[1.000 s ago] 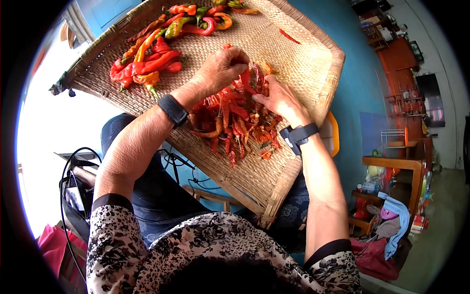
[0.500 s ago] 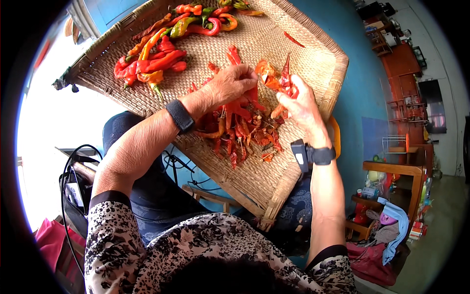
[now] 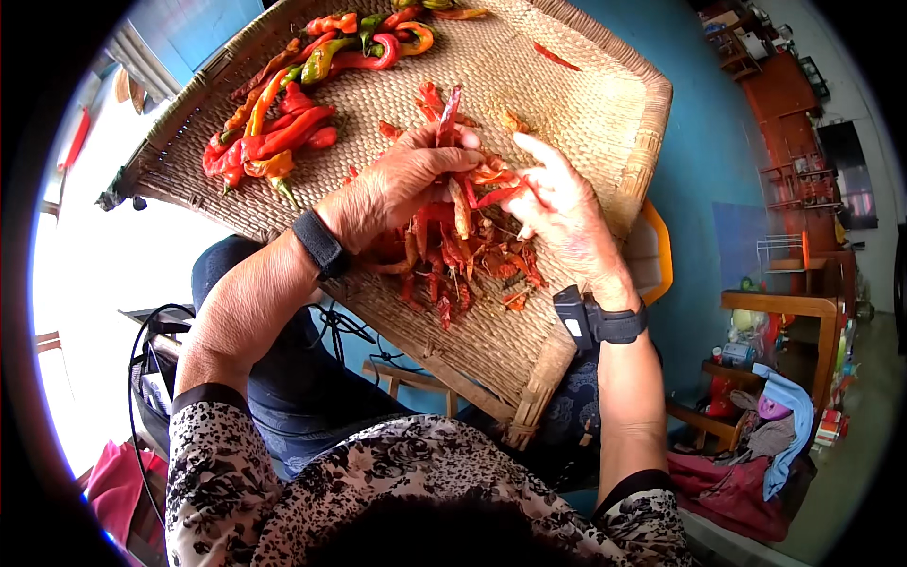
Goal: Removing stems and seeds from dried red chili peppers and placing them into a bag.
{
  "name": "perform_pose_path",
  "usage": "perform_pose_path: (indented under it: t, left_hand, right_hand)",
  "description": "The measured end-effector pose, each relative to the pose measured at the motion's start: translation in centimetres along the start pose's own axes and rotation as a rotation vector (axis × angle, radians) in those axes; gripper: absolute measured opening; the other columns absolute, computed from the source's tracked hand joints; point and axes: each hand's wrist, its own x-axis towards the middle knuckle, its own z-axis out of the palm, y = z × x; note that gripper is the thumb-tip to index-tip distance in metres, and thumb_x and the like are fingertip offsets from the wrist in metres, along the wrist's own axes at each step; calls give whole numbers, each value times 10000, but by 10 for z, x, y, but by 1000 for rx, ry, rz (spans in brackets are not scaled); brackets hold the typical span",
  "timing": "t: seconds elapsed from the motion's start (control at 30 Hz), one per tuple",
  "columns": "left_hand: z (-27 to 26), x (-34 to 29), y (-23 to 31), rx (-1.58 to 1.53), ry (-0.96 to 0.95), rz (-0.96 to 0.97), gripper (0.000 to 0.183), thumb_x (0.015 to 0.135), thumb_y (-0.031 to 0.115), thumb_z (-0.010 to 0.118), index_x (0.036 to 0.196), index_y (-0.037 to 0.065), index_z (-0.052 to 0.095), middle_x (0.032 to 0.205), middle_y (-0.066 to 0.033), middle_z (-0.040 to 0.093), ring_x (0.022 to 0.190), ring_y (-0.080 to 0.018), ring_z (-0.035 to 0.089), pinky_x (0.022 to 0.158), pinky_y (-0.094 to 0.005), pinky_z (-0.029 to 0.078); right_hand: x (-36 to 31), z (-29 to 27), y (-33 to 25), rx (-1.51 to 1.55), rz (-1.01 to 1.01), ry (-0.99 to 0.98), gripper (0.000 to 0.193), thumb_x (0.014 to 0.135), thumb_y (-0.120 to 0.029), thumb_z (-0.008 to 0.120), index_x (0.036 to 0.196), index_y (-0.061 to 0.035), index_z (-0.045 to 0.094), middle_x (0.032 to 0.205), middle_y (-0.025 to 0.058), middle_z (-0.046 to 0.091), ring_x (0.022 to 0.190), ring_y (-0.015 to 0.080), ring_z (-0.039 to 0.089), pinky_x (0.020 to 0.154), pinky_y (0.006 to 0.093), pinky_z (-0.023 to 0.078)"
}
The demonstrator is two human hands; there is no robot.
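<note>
Several dried red chili peppers (image 3: 460, 203) are pinched in my left hand (image 3: 402, 180), with one tip sticking up past the fingers. My right hand (image 3: 572, 217) is beside them, its index finger stretched out and its fingers apart. Red chili ends reach into the gap between its fingers, and I cannot tell how firmly they touch. Under both hands lies a pile of shrivelled dried chilies (image 3: 453, 274) on a woven tray (image 3: 595, 123). My left hand covers part of this pile.
Fresher red, orange and green peppers (image 3: 283, 132) lie at the tray's far left. A lone thin red chili (image 3: 556, 57) rests at the far right. An orange-rimmed container (image 3: 658, 250) shows beyond the right edge. Cluttered wooden furniture (image 3: 784, 302) stands farther right.
My left hand has gone from a closed pinch over the pile to holding chilies. My right hand, which held chilies, has spread its fingers. The tray's view has shifted slightly left.
</note>
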Motion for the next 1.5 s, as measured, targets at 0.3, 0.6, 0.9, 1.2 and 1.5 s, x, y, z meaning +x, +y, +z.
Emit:
perform_pose_path:
  t: [0.3, 0.6, 0.9, 1.2, 1.5]
  left_hand:
    - [-6, -1, 8, 84, -4, 72, 155, 877, 38, 602, 1028, 51, 572, 939, -26, 615, 844, -111, 598, 762, -246, 509]
    - [-8, 2, 6, 272, 23, 144, 121, 877, 72, 610, 991, 60, 571, 888, 5, 600, 820, -89, 585, 744, -250, 500]
    - [-2, 1, 14, 320, -20, 194, 140, 835, 46, 645, 948, 66, 565, 850, 19, 561, 767, -73, 543, 704, -238, 473]
    - [-5, -3, 14, 376, -32, 265, 123, 859, 68, 630, 968, 58, 574, 848, 25, 550, 767, -58, 538, 683, -212, 476]
    - [-9, -1, 17, 389, 3, 285, 128, 883, 65, 590, 1001, 37, 550, 888, -2, 578, 749, -85, 605, 683, -232, 510]
  right_hand:
    - [-1, -40, 16, -642, -332, 354, 87, 865, -112, 616, 935, -61, 614, 650, 92, 612, 553, 156, 590, 521, 288, 450]
    - [-29, -122, 2, -1206, -56, 882, 128, 871, -151, 583, 942, -50, 617, 795, 175, 623, 735, 350, 604, 651, 427, 476]
    - [27, -77, -7, -876, -271, 148, 198, 854, -129, 595, 997, 8, 596, 835, 171, 624, 703, 281, 607, 672, 387, 481]
    - [119, -31, 43, -1263, 100, 17, 127, 875, -111, 584, 910, 6, 549, 879, 135, 596, 774, 222, 580, 710, 389, 489]
    - [52, -85, 4, -1076, -157, 400, 127, 858, -147, 589, 916, -34, 595, 678, 147, 631, 575, 246, 614, 521, 381, 466]
